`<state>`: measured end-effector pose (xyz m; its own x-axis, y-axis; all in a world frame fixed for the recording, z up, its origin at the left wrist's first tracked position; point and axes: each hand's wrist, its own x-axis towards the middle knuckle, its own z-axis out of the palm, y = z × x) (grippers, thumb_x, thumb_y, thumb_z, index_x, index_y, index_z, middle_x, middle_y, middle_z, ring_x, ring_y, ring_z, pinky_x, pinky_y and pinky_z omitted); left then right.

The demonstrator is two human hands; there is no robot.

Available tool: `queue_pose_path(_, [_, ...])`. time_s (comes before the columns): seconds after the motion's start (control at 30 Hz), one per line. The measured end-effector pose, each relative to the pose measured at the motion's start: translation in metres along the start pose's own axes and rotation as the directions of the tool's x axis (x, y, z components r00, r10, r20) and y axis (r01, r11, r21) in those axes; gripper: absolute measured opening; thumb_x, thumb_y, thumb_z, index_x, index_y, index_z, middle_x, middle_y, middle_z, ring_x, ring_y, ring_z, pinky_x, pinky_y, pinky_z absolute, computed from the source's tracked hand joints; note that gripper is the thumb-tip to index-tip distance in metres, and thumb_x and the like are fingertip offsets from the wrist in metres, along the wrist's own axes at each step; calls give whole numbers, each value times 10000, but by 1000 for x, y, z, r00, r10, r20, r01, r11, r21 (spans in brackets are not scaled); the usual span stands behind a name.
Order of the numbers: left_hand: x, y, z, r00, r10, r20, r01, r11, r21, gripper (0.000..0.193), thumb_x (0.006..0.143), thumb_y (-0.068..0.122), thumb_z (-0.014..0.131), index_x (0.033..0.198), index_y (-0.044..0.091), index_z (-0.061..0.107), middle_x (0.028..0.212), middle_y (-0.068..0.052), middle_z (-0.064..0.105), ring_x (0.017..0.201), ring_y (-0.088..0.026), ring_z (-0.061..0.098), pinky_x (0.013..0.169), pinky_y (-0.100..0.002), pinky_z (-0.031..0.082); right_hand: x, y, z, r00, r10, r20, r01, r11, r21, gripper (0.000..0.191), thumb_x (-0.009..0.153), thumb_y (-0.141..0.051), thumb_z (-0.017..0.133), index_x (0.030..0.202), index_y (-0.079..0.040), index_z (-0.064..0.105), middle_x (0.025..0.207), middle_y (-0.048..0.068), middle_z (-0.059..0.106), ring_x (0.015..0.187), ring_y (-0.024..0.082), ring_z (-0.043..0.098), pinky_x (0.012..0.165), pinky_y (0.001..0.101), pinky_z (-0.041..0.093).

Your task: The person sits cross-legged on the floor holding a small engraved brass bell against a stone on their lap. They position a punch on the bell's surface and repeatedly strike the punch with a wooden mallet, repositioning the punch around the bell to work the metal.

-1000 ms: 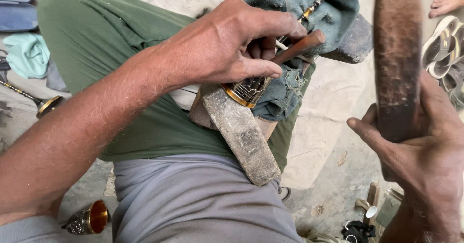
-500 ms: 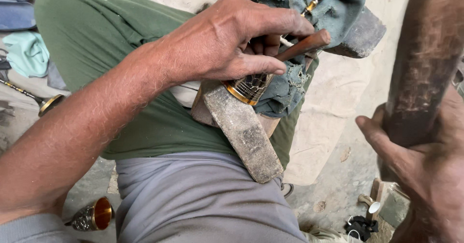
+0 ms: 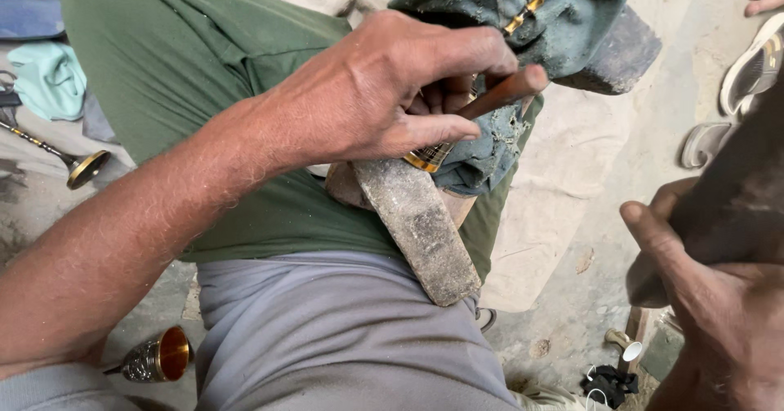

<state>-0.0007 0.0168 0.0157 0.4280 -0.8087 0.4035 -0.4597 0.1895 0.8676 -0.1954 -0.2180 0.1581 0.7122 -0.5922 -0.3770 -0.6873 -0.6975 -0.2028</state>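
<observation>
My left hand (image 3: 384, 92) is shut on a slim brown wooden tool handle (image 3: 502, 92) and presses a small brass piece with a dark pattern (image 3: 429, 158) onto a worn wooden slab (image 3: 416, 231). The slab lies across my thigh in green trousers (image 3: 204, 68). A dirty blue-green cloth (image 3: 523, 11) is bunched just beyond the fingers. At the right edge my right hand (image 3: 719, 297) grips a thick dark wooden club (image 3: 735, 198), held off to the side, well apart from the brass piece. The tip of the tool is hidden under my fingers.
A brass goblet (image 3: 159, 354) lies on the ground at the lower left. A long-stemmed brass cup (image 3: 82, 166) and a teal cloth (image 3: 49, 76) lie at the left. Sandals (image 3: 751, 68) sit at the upper right, and small bits (image 3: 621, 354) litter the dusty floor.
The dark club in my right hand has tilted and dropped lower toward the right edge. My left hand keeps its grip on the handle and brass piece.
</observation>
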Motion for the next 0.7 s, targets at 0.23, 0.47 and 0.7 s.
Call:
queue_pose_path(0.23, [2,2,0,997,73,-2,-72,996,61,392,971,143,847,1269,89,599,931,-45,666,817,-160,708,724,-326,585,1,-13,-9,922,-387,-9,385,919,-83,618,776,60,805,1341,13,560,968,104,632,842,189,661,720,325,601])
queue_pose_path(0.47, [2,-2,2,997,72,-6,-71,995,76,418,931,150,847,1271,75,615,942,-55,680,821,-200,717,723,-350,584,-8,4,-6,1000,10,9,-9,999,-34,302,964,-69,726,1241,-10,619,872,156,687,734,200,695,672,358,601])
queue_pose_path(0.7, [-2,-3,6,991,132,-15,-129,986,110,436,952,156,842,1329,109,628,1044,-53,699,905,-236,714,791,-364,594,-7,9,-7,982,-188,-12,184,970,-157,385,872,-70,777,1214,28,631,934,165,680,790,224,685,695,367,597])
